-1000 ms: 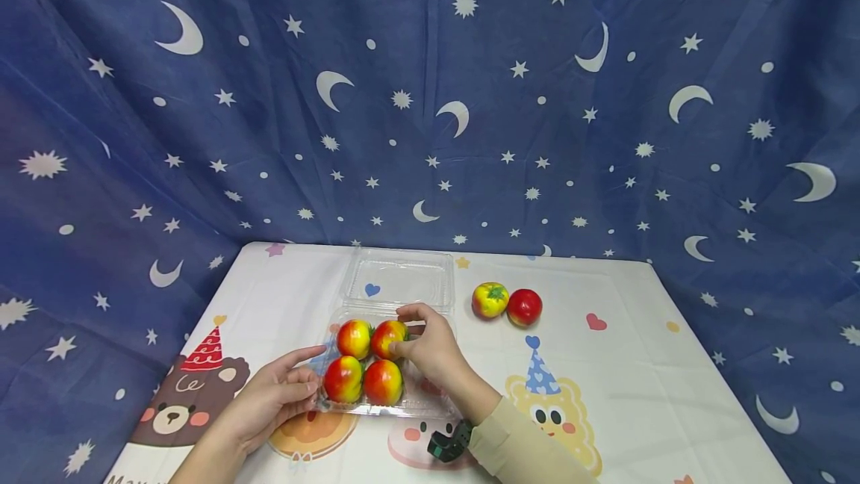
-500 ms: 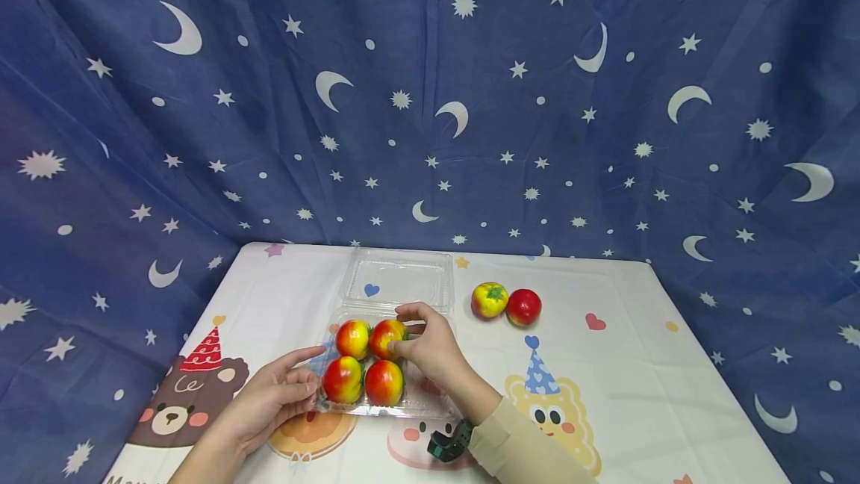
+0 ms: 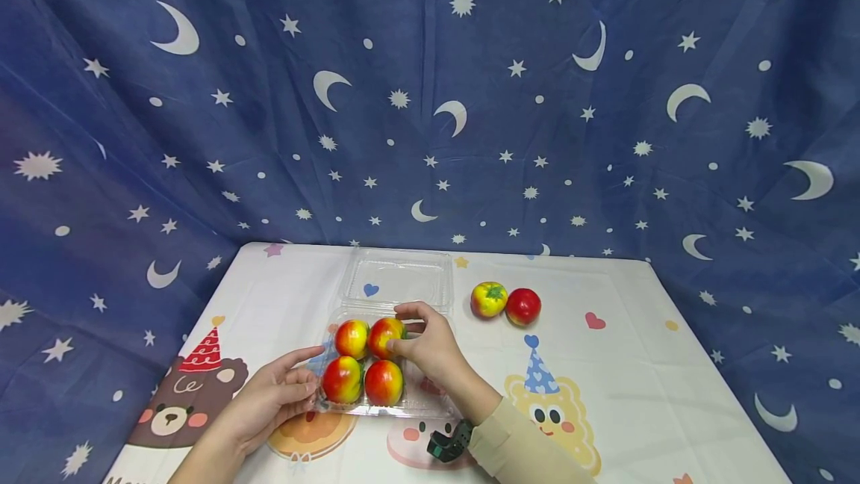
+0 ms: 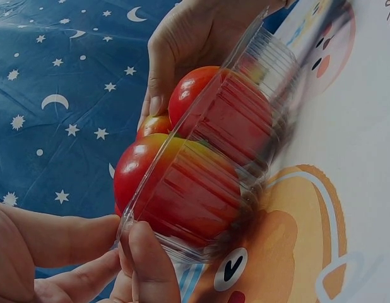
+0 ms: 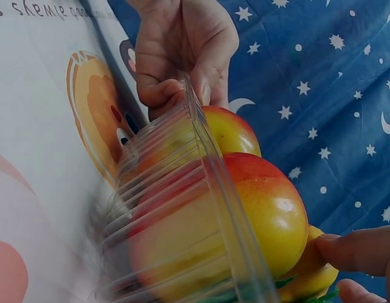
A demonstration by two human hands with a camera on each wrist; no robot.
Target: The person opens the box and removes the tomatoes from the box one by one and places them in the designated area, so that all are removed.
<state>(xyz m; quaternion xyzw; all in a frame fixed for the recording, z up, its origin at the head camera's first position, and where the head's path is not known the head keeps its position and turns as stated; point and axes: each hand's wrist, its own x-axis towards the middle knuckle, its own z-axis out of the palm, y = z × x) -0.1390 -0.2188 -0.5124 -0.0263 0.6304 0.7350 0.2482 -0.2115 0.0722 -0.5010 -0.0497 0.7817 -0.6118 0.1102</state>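
Observation:
A clear plastic clamshell box [image 3: 430, 403] lies with its lid [image 3: 403, 280] laid back. Several glossy red-and-yellow fruits with green leafy tops stand in its left and middle part. My left hand [image 3: 278, 393] pinches the box's left rim between thumb and fingers, as the left wrist view shows. At the back of the box, my right hand [image 3: 430, 346] holds a fruit [image 3: 386, 337] with the thumb on its near side; its other fingers are partly hidden. Beside it sits a back-left fruit [image 3: 352, 339]. Nearer are a front-left fruit [image 3: 342, 379] and a front-right fruit [image 3: 384, 383].
Right of the lid, a yellow-red fruit [image 3: 489, 299] and a red fruit [image 3: 523, 307] lie side by side on the cartoon-printed tablecloth [image 3: 625, 394]. A blue star-and-moon curtain [image 3: 430, 95] hangs behind the table and along its sides. A dark band circles the right wrist.
Both hands stay nearly in place. The fruit under my right hand has shifted very slightly to the left, and the front-right fruit has edged slightly away from the front-left one.

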